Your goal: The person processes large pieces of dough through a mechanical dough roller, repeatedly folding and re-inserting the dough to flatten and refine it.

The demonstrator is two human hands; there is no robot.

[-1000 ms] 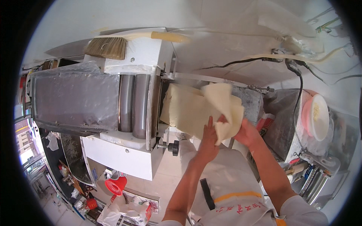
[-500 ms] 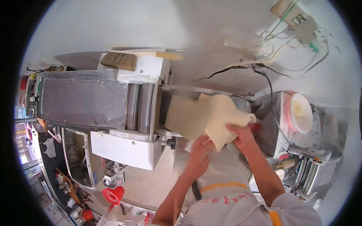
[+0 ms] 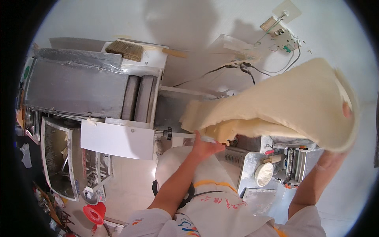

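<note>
A wide, pale yellow dough sheet (image 3: 284,94) stretches from the middle of the head view far to the right, where it rises and folds over. My left hand (image 3: 207,147) is closed on the lower left end of the sheet, close to the machine's outlet side. At the sheet's far right my right hand (image 3: 347,110) holds up the folded end. Only a few of its fingers show past the dough, and the rest is hidden. The dough roller machine's two metal rollers (image 3: 136,98) lie to the left of the sheet.
A brush (image 3: 125,50) lies on the machine's white housing, and a black knob (image 3: 169,133) sticks out near my left hand. Wires (image 3: 244,67) hang on the wall behind. A white bowl (image 3: 263,174) and a smaller roller unit (image 3: 296,164) stand below the dough. A red funnel (image 3: 94,213) is lower left.
My right hand has swung far right and upward, drawing the folded dough out into a long raised sheet. My left hand stays near the machine. The view has shifted.
</note>
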